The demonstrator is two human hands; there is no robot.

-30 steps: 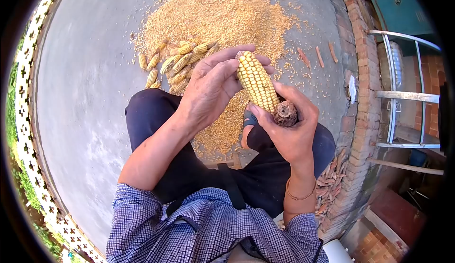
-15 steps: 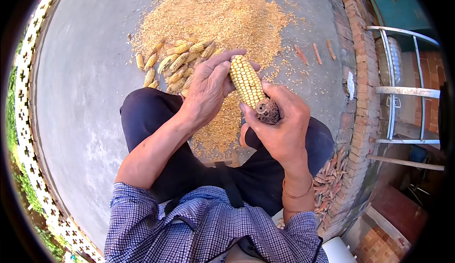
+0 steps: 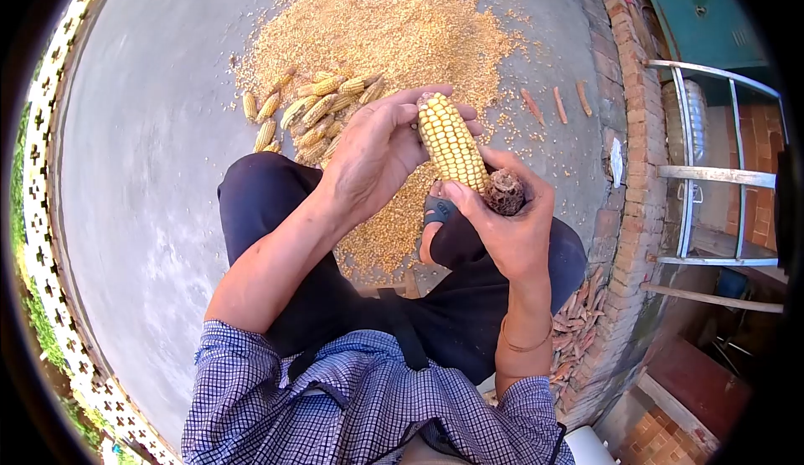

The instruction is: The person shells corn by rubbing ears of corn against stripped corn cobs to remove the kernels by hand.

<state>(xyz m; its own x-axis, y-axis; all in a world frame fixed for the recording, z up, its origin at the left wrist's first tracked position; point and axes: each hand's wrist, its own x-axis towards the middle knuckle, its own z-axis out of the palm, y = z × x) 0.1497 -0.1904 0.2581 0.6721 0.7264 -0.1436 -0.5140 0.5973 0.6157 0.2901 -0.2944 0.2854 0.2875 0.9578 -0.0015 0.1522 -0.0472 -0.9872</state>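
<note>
An ear of corn point(image 3: 452, 143) with yellow kernels lies tilted between my two hands, its tip up and to the left. My right hand point(image 3: 515, 222) is closed around its lower end, thumb pressed on the kernels. Against that end, in the same hand, sits a rough dark brown round piece point(image 3: 505, 192); I cannot tell whether it belongs to the ear. My left hand point(image 3: 377, 151) is at the upper part, its fingers passing behind the ear and its thumb beside the tip. Beyond the left hand several ears of corn point(image 3: 316, 112) lie heaped.
Loose kernels point(image 3: 377, 34) are spread over the grey concrete floor point(image 3: 151, 172). Several bare cobs point(image 3: 559, 105) lie to the right, with a pile of cobs point(image 3: 578, 318) by the low brick wall point(image 3: 632, 205). A metal ladder point(image 3: 716, 172) stands past the wall. A sandalled foot point(image 3: 435, 214) is under my hands.
The ear has shifted slightly right with my right hand. The brown piece has moved right and up and sits more to the side of the ear. My left thumb has drawn back.
</note>
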